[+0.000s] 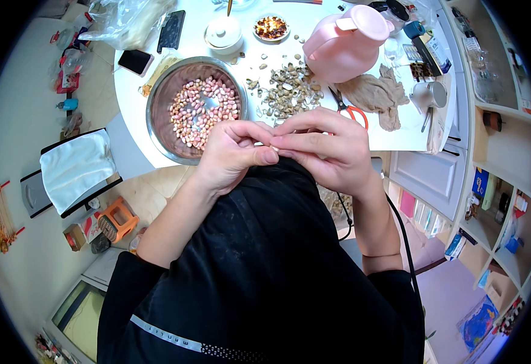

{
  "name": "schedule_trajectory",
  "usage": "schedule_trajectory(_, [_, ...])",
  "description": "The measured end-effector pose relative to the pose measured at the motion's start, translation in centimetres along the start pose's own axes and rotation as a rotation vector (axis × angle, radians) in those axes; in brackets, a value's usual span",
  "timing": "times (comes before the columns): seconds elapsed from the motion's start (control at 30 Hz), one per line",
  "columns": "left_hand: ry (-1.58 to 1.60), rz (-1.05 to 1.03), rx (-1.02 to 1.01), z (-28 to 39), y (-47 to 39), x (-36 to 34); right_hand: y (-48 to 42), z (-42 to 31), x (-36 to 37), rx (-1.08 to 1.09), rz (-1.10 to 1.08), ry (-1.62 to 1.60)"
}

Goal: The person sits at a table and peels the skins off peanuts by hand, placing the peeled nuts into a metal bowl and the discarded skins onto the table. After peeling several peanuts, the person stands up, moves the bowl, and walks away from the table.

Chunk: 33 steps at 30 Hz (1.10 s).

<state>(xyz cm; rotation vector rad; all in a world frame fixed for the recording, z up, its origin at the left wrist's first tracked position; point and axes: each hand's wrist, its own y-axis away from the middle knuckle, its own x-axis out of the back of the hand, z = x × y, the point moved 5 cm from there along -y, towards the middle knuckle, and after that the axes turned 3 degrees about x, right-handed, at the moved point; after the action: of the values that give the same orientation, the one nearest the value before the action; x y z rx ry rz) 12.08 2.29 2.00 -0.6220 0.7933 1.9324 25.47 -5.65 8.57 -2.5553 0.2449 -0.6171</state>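
My left hand (236,152) and my right hand (327,148) meet at their fingertips over the table's near edge. Pinched between them is a small pale piece (274,149), likely a peanut or a bit of its shell; the fingers hide most of it. Left of my hands stands a steel bowl (155,119) with pink shelled peanuts (199,102) spread over its bottom. Just beyond my fingers a heap of empty peanut shells (288,91) lies on the white table (131,109). Scissors with orange handles (355,113) lie behind my right hand, partly covered by it.
A pink thermos jug (343,45) stands behind the shells, with a crumpled brown cloth (379,95) to its right. Further back are a lidded white pot (223,36), a small dish of dark red food (271,27), a phone (135,62) and a plastic bag (122,22).
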Motion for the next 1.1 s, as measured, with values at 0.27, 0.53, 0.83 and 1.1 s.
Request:
schedule_trajectory(0.27, [-0.093,0.12,-0.129,-0.1,-0.7,-0.6,0.4,1.0,0.6,-0.065,0.109,-0.007])
schedule_trajectory(0.53, [-0.124,0.094,-0.177,-0.3,-1.2,-0.8,0.3,1.1,1.3,-0.064,0.08,-0.104])
schedule_trajectory(0.83, [0.06,0.109,-0.135,-2.2,-1.4,-2.1,1.8,0.9,1.9,0.073,0.111,0.061])
schedule_trajectory(1.1, [0.087,0.071,-0.055,-3.4,-1.1,-1.7,2.1,2.3,2.0,-0.218,0.033,-0.218])
